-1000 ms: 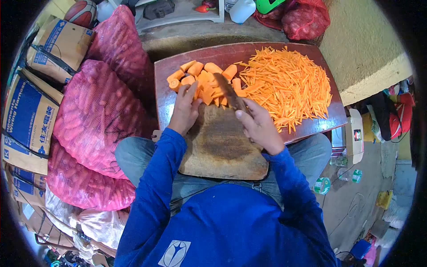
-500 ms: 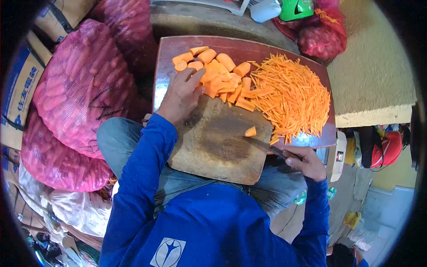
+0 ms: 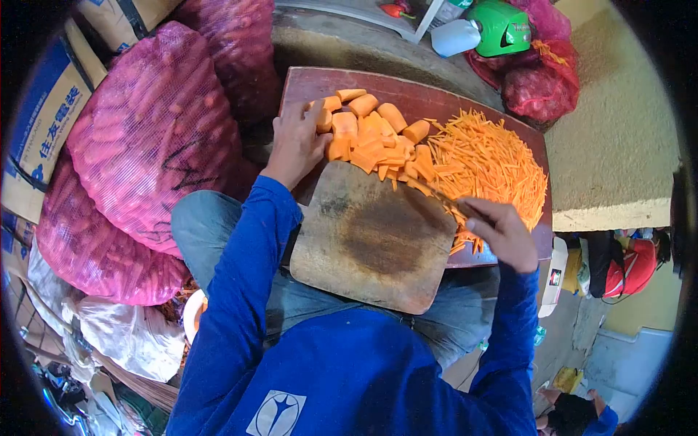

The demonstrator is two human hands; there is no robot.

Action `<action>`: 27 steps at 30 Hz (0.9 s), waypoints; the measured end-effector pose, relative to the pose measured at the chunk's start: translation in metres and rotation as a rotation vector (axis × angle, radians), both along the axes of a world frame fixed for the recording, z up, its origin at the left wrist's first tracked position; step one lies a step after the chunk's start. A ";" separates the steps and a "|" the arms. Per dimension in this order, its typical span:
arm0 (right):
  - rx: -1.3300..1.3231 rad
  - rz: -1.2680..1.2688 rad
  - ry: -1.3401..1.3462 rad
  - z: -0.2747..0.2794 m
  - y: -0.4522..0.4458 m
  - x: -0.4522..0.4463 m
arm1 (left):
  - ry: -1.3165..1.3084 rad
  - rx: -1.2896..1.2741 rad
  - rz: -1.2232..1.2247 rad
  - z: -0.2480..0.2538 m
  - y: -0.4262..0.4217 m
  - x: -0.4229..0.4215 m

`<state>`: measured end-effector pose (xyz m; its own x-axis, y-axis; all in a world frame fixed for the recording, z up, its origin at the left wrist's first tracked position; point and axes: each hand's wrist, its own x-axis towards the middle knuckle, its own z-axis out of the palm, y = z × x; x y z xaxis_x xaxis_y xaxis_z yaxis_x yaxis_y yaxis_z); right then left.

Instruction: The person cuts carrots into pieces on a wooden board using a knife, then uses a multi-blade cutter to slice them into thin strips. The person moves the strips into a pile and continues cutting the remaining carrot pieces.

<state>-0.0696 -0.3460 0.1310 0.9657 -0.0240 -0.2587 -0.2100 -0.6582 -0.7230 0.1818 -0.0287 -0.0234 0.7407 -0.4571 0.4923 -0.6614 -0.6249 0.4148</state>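
My left hand (image 3: 294, 145) is at the left end of a pile of peeled carrot chunks, with thumb and fingers around one carrot chunk (image 3: 324, 121). Flat carrot slices (image 3: 378, 142) lie heaped beside it, along the far edge of a worn wooden cutting board (image 3: 327, 247). My right hand (image 3: 507, 234) grips a knife (image 3: 472, 213) by its handle. The blade points left and away from me, by the slices and the near side of a large heap of carrot strips (image 3: 487, 163). Part of the blade blends into the carrot.
The board rests over my lap against a dark red tabletop (image 3: 305, 81). Pink mesh sacks of carrots (image 3: 156, 138) stand at left, with cardboard boxes (image 3: 54, 123) behind. A red mesh bag (image 3: 538, 91) and a green container (image 3: 500, 29) are at the far right, near a concrete ledge (image 3: 611, 145).
My left hand has shifted to the left end of the chunks. The knife has moved up from the board toward the slices. The small carrot piece is gone from the board's middle.
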 end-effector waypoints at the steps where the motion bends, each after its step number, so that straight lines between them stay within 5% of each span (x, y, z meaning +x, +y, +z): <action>1: 0.026 0.025 -0.014 -0.006 0.006 -0.008 | 0.001 -0.018 -0.006 -0.001 -0.003 0.000; 3: 0.275 -0.191 0.177 -0.016 0.027 -0.023 | -0.007 -0.032 -0.005 -0.001 -0.006 0.000; 12: 0.271 -0.166 -0.009 -0.054 0.057 -0.069 | -0.007 -0.158 -0.006 0.010 -0.005 0.000; 14: 0.210 -0.141 -0.072 -0.064 0.063 -0.072 | -0.016 -0.350 -0.078 0.023 0.000 -0.008; 20: -0.021 -0.110 -0.207 -0.057 0.085 -0.078 | 0.137 -0.221 -0.322 0.056 0.006 -0.134; 27: 0.248 -0.107 -0.128 -0.034 0.121 -0.088 | 0.220 -0.160 -0.380 0.042 0.006 -0.168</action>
<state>-0.1575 -0.2249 0.0970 0.9862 -0.0786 -0.1456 -0.1653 -0.4374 -0.8840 0.0137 -0.0230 0.0188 0.6302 -0.6471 0.4291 -0.7166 -0.2719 0.6423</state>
